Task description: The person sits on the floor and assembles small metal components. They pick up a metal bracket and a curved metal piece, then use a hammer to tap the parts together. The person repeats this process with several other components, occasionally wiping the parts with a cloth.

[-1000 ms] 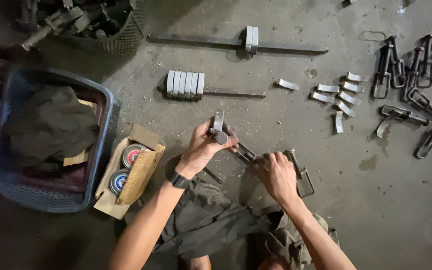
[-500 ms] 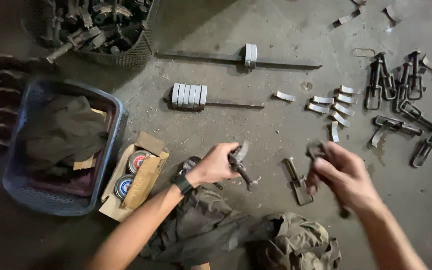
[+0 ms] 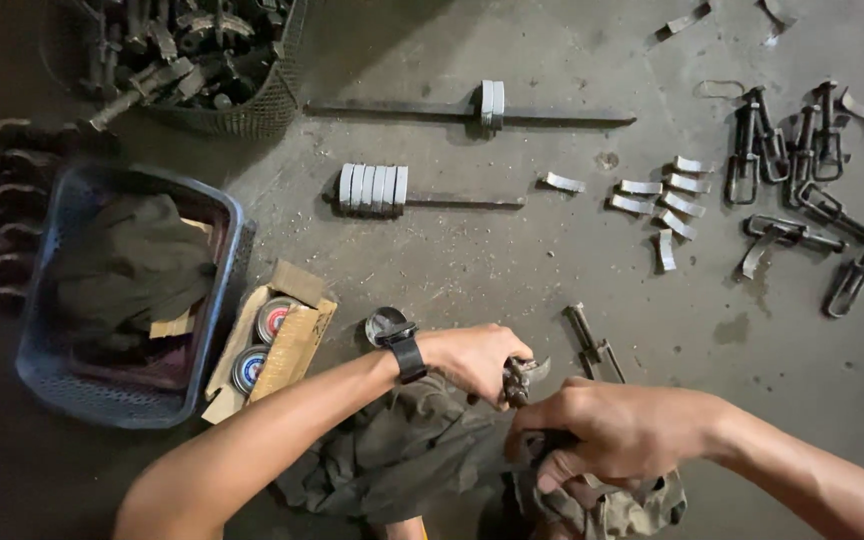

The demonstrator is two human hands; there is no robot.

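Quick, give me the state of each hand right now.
Left hand: closed on a small dark metal clamp part.
Right hand: closed on the lower end of the same part, over a dark rag.

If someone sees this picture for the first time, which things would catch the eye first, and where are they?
First, the left hand and right hand meet at the bottom centre, both gripping a small dark metal part above a crumpled dark cloth. Next, the pale stack of metal plates on a rod stands out on the grey floor above them. A blue plastic basket sits at the left, and dark metal clamps lie at the upper right.
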